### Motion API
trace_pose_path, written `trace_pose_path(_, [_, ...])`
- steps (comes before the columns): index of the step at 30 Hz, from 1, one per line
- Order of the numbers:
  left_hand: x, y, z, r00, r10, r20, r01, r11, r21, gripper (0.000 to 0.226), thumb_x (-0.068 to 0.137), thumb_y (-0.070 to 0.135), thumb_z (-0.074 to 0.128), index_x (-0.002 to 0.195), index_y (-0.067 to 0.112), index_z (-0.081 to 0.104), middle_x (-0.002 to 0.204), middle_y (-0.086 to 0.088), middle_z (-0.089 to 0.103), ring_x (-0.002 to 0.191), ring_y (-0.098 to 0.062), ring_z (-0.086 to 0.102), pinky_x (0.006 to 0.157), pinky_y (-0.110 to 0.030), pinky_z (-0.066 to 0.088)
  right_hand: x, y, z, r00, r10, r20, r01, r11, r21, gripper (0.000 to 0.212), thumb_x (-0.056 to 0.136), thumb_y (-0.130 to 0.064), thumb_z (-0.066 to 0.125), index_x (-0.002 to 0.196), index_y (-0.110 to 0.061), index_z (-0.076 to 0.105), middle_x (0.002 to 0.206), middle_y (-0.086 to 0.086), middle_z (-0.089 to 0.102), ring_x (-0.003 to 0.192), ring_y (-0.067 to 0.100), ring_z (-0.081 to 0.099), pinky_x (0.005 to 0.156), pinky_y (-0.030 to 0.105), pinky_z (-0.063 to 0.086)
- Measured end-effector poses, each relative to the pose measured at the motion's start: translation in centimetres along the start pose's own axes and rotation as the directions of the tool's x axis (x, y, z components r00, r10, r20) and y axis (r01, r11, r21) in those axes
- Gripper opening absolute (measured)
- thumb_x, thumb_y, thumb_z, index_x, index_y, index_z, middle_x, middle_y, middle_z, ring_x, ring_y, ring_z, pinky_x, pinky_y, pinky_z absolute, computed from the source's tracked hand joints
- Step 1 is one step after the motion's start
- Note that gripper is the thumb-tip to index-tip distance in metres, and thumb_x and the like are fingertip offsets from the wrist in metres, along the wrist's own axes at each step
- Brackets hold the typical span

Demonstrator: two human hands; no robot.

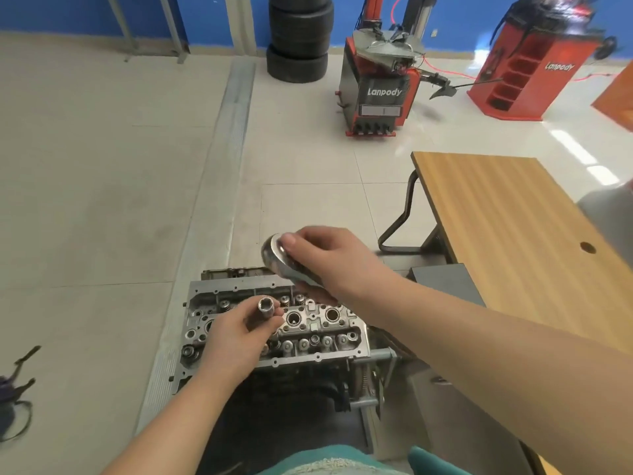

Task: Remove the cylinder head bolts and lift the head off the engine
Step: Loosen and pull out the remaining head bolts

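Bare aluminium cylinder head (274, 332) sits on the engine at lower centre; left hand (236, 337) pinches a socket (266, 307) above it; right hand (329, 258) grips a chrome ratchet (286, 260).

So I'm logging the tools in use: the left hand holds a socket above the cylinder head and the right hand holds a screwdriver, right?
Not quite. The head view shows the left hand holding a socket above the cylinder head, but the right hand grips a ratchet by its rounded chrome head, not a screwdriver.
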State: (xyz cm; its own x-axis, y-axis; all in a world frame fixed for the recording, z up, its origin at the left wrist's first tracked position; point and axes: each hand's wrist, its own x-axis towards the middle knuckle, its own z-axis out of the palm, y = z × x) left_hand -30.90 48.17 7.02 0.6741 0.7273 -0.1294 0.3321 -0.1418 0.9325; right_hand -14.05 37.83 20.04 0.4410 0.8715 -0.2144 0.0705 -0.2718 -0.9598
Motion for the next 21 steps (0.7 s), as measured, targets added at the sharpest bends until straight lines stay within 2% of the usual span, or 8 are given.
trace_pose_path(2, [-0.1,-0.1,-0.1,0.999,-0.014,-0.042,0.013,0.999,-0.032,0.035,0.089,0.015,0.085,0.094,0.049,0.077,0.096,0.019,0.080,0.094,0.004,0.074,0.079,-0.020,0.058,-1.0,0.6,-2.5,0.999,-0.036,0.010,0.035,0.998,0.044,0.031,0.093,-0.060,0.069,0.094,-0.029,0.073,0.078,0.002,0.075,0.060,0.019,0.063,0.049,0.027,0.047])
trace_pose_path(6, [-0.3,0.1,0.0,0.997,-0.031,-0.071,0.030,0.999,-0.013,0.031,0.090,0.017,0.084,0.094,0.047,0.076,0.094,0.016,0.080,0.090,0.001,0.074,0.079,-0.031,0.062,-2.4,6.2,-8.1,0.980,0.158,-0.124,-0.167,0.983,-0.069,0.024,0.098,-0.053,0.068,0.098,-0.029,0.068,0.088,0.007,0.080,0.063,0.029,0.068,0.062,0.039,0.058])
trace_pose_path(8, [-0.5,0.2,0.3,0.997,-0.025,-0.080,0.027,0.999,0.031,0.028,0.093,0.020,0.082,0.097,0.047,0.074,0.094,0.018,0.079,0.090,0.002,0.073,0.081,-0.034,0.062,-2.6,10.2,-11.1,0.959,0.225,-0.172,-0.249,0.959,-0.134,0.016,0.101,-0.038,0.069,0.112,-0.028,0.066,0.091,0.005,0.080,0.071,0.033,0.069,0.076,0.048,0.061])
trace_pose_path(10, [-0.7,0.2,0.5,0.994,-0.026,-0.108,0.033,0.997,0.065,0.023,0.094,0.025,0.079,0.100,0.045,0.071,0.094,0.021,0.077,0.087,0.002,0.071,0.079,-0.043,0.064,-2.5,14.1,-14.2,0.942,0.251,-0.221,-0.302,0.923,-0.238,0.031,0.100,-0.018,0.069,0.128,-0.030,0.062,0.098,-0.001,0.081,0.081,0.025,0.075,0.082,0.044,0.062])
trace_pose_path(12, [-0.8,0.1,0.8,0.989,-0.028,-0.143,0.040,0.996,0.079,0.018,0.095,0.028,0.079,0.102,0.042,0.070,0.094,0.021,0.076,0.085,0.000,0.071,0.078,-0.050,0.064,-1.9,17.3,-17.1,0.926,0.235,-0.296,-0.340,0.860,-0.380,0.052,0.098,-0.005,0.062,0.141,-0.034,0.056,0.116,-0.005,0.078,0.085,0.019,0.072,0.065,0.029,0.058])
trace_pose_path(14, [-1.0,-0.1,1.0,0.985,-0.037,-0.166,0.054,0.994,0.095,0.015,0.096,0.029,0.078,0.103,0.041,0.070,0.094,0.019,0.075,0.085,-0.001,0.071,0.079,-0.051,0.064,-0.9,19.9,-19.0,0.897,0.202,-0.393,-0.396,0.762,-0.512,0.066,0.093,0.002,0.059,0.146,-0.037,0.051,0.121,0.003,0.073,0.082,0.020,0.067,0.052,0.025,0.048])
trace_pose_path(18, [-1.2,-0.2,1.3,0.983,-0.020,-0.183,0.054,0.982,0.179,0.017,0.094,0.034,0.079,0.103,0.045,0.069,0.097,0.024,0.075,0.089,0.007,0.068,0.078,-0.035,0.057,1.1,24.1,-21.5,0.894,0.111,-0.435,-0.420,0.549,-0.723,0.066,0.090,0.002,0.054,0.141,-0.039,0.044,0.084,-0.002,0.062,0.065,0.019,0.060,0.046,0.031,0.043])
trace_pose_path(21, [-1.3,-0.1,1.4,0.977,-0.037,-0.211,0.076,0.980,0.182,0.017,0.094,0.034,0.080,0.101,0.046,0.070,0.097,0.025,0.075,0.088,0.007,0.070,0.070,-0.027,0.052,2.0,26.4,-22.9,0.898,0.111,-0.426,-0.422,0.489,-0.763,0.061,0.088,0.003,0.050,0.139,-0.029,0.039,0.086,0.001,0.057,0.065,0.019,0.056,0.046,0.035,0.043])
